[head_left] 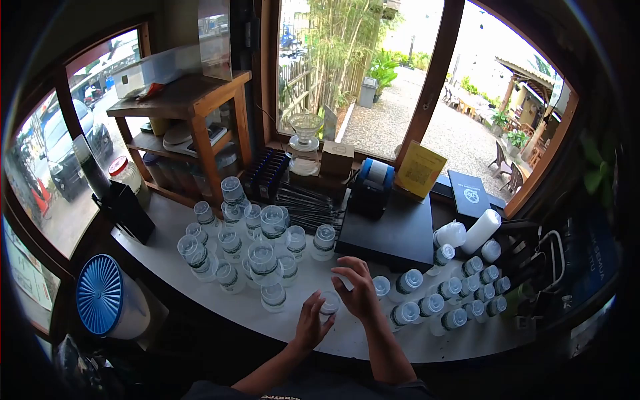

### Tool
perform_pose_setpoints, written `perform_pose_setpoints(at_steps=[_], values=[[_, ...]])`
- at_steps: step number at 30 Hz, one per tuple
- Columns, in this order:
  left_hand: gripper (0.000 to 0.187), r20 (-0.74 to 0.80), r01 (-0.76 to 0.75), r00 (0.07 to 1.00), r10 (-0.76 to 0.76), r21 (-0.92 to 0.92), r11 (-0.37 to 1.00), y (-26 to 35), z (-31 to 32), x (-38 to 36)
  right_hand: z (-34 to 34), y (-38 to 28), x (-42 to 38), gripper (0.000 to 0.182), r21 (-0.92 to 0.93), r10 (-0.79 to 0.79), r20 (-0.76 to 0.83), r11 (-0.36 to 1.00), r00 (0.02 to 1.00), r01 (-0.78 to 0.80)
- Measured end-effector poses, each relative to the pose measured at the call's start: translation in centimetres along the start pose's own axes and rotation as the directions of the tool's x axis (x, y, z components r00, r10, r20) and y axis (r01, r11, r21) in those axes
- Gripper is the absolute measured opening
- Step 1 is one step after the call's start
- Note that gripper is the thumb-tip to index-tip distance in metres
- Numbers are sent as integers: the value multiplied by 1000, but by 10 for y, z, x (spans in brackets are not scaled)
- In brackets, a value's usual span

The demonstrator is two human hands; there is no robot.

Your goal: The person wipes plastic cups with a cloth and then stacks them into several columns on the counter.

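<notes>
My left hand point(311, 325) is wrapped round the side of a small clear plastic cup point(329, 303) at the counter's front edge. Above and to the right of that cup, my right hand point(358, 288) is raised with its fingers curved and apart, holding nothing. Clear cups with dark printed bands, such as one cup point(264, 259), crowd the counter to the left, some stacked on others. To the right, several similar cups stand in rows, among them a front cup point(405, 313).
A black cash drawer point(390, 233) sits behind my hands, with a receipt printer point(372, 187) on it. Dark straws point(307, 208) lie to its left. White stacked lids or cups point(481, 232) lie at right. A blue-lidded container point(100, 293) stands at left, below a wooden shelf point(193, 107).
</notes>
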State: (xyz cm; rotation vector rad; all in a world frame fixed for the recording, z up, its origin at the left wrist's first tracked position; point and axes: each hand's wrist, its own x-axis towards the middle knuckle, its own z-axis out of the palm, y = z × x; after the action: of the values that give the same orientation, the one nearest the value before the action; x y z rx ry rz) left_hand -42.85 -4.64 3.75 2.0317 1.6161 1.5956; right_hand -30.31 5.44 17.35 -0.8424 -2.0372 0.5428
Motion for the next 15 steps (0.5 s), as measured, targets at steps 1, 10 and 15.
perform_pose_setpoints(at_steps=[1, 10, 15], values=[[89, -10, 8, 1000, -8, 9, 1000, -5, 2, 1, 2, -3, -1, 26, 41, 20, -21, 999, 1000, -19], [99, -120, -100, 986, 119, 155, 983, 13, -4, 39, -24, 52, -27, 15, -265, 73, -12, 961, 997, -74], [105, -475, 289, 878, -54, 437, 852, 7, -109, 102, -27, 42, -18, 4, -111, -89, -332, 992, 939, 55]])
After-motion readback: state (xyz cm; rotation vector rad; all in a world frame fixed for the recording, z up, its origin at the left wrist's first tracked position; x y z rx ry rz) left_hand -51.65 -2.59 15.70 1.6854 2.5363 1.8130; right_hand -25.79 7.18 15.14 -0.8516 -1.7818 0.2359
